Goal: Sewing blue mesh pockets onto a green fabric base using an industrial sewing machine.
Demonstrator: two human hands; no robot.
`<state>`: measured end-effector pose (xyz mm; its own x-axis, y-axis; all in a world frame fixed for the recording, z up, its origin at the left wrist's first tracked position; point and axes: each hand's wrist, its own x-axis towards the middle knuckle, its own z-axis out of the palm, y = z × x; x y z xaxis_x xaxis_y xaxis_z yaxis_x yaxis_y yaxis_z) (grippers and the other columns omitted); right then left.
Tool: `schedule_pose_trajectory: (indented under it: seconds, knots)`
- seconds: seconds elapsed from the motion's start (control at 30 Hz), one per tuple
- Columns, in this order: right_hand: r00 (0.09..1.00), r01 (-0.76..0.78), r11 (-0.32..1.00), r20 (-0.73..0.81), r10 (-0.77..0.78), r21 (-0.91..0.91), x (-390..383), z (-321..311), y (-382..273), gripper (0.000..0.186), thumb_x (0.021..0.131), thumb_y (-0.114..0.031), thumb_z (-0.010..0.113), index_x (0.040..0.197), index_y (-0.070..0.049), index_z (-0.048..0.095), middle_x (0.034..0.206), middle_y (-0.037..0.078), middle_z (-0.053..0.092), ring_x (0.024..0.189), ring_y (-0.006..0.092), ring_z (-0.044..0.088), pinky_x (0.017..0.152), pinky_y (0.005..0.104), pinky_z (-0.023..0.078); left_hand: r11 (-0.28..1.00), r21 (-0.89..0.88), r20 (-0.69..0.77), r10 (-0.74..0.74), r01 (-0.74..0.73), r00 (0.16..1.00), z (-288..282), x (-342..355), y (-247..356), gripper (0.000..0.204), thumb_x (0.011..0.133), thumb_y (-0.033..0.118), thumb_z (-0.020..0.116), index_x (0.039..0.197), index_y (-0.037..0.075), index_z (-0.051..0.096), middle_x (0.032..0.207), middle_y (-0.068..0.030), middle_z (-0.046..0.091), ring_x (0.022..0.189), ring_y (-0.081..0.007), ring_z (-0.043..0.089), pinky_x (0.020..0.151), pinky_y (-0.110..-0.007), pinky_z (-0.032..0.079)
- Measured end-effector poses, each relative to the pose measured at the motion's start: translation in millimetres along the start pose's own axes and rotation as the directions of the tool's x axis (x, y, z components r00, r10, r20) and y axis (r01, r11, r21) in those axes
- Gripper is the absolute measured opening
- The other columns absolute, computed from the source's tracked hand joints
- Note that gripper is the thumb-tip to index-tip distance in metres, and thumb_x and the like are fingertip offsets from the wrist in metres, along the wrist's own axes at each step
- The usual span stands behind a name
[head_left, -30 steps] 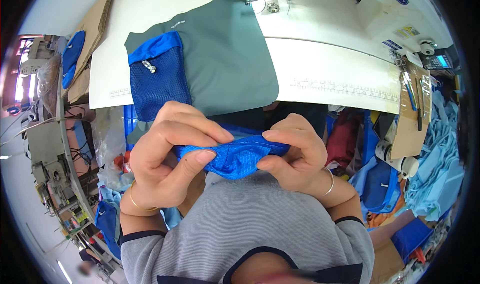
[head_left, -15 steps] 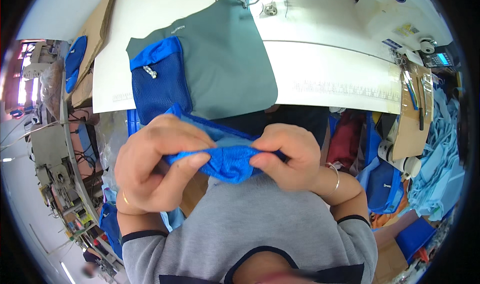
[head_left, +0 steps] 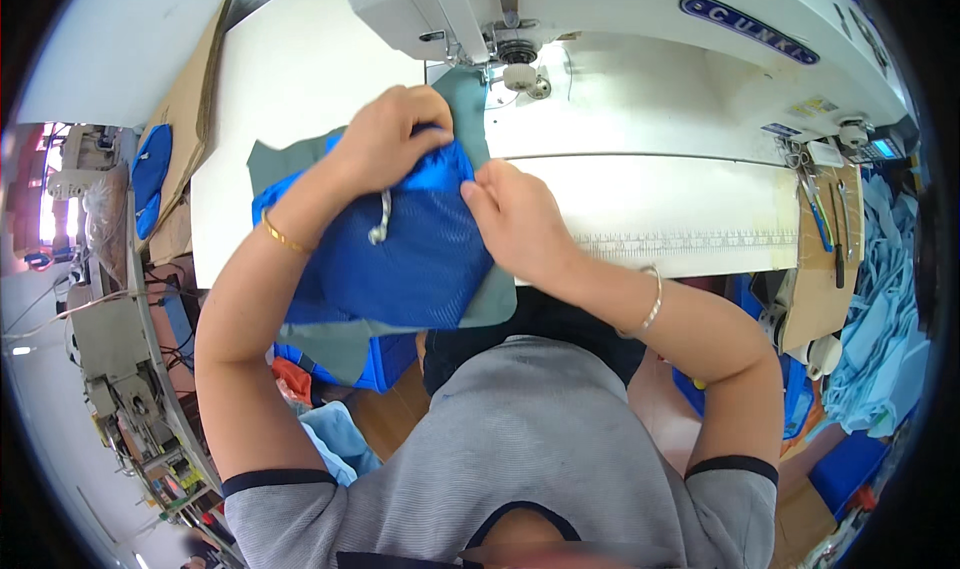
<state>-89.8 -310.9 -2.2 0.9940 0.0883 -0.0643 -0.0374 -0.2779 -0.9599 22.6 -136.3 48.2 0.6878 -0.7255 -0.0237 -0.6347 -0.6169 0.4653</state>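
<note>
The blue mesh pocket [head_left: 400, 269] lies over the grey-green panel [head_left: 468, 99] at the front edge of the bench [head_left: 650, 194], left of centre; both overhang that edge. Its shiny top band and cord [head_left: 380, 226] are already in place — whether its sides are joined to the panel cannot be told. The left hand [head_left: 388, 139] bends its fingers tightly on the band; the right hand [head_left: 522, 221] pinches the pocket's right border, thumb against forefinger.

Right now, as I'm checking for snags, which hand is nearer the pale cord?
Left: the left hand is just beyond the pale cord; the right hand is farther off, to the cord's right.
</note>
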Motion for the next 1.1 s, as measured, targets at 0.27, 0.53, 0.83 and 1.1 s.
schedule_pose_trajectory:
  seconds: [0.27, 0.53, 0.83, 1.1]
  knots:
    - [0.973, -0.223, 0.967, 0.092, 0.213, 0.120, -4.4, 3.8, -12.1, 0.025, 0.101, -0.020, 0.060, 0.097, 0.005, 0.061, 0.086, 0.025, 0.068, 0.083, 0.0420, 0.067, 0.075, 0.0480, 0.053, 0.935, -0.317, 0.000, -0.166, 0.158, 0.986, 3.0, -12.9, -11.5, 0.010, 0.089, 0.011, 0.070, 0.096, 0.004, 0.069, 0.099, -0.0090, 0.071, 0.089, -0.0265, 0.067, 0.083, -0.035, 0.053]
    - [0.926, -0.364, 0.929, 0.134, 0.354, 0.066, -28.8, -12.0, -10.1, 0.023, 0.103, -0.018, 0.056, 0.096, 0.004, 0.057, 0.088, 0.022, 0.064, 0.082, 0.0364, 0.064, 0.076, 0.0467, 0.051, 1.000, -0.008, 0.040, -0.004, 0.005, 0.999, 16.9, -6.1, 13.6, 0.013, 0.086, 0.011, 0.074, 0.096, 0.004, 0.067, 0.095, -0.0089, 0.064, 0.081, -0.0301, 0.064, 0.072, -0.038, 0.052]
    - [0.920, -0.390, 0.913, 0.099, 0.379, 0.123, -17.7, -9.8, -14.8, 0.025, 0.103, -0.019, 0.056, 0.095, 0.004, 0.060, 0.086, 0.022, 0.066, 0.079, 0.0351, 0.065, 0.074, 0.0448, 0.052, 0.998, -0.062, 0.034, -0.019, 0.021, 0.999, 12.9, 2.3, 10.0, 0.009, 0.089, 0.007, 0.070, 0.097, 0.002, 0.067, 0.092, -0.0122, 0.063, 0.080, -0.0307, 0.063, 0.073, -0.037, 0.051]
    - [0.927, -0.371, 0.918, 0.116, 0.356, 0.144, -16.7, -6.2, -11.4, 0.028, 0.102, -0.021, 0.058, 0.088, 0.003, 0.063, 0.078, 0.021, 0.066, 0.074, 0.0360, 0.066, 0.072, 0.0461, 0.052, 0.996, 0.064, 0.032, 0.061, -0.063, 0.998, 11.0, 8.6, 8.0, 0.013, 0.084, 0.010, 0.075, 0.095, 0.004, 0.070, 0.087, -0.0127, 0.061, 0.081, -0.0313, 0.062, 0.071, -0.039, 0.049]
